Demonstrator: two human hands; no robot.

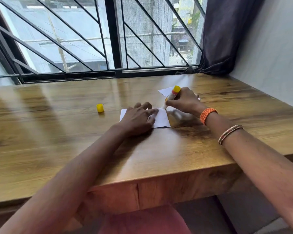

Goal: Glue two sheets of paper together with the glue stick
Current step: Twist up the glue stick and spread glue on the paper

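A small white sheet of paper lies on the wooden table. My left hand rests flat on it, fingers spread, pinning it down. My right hand grips a glue stick with a yellow end, tilted, its tip touching the sheet's far right corner. A second white sheet lies farther back, partly hidden behind my right hand. The glue stick's yellow cap stands alone on the table to the left.
A barred window runs along the table's far edge. A dark curtain hangs at the back right beside a grey wall. The table's front edge is close to me.
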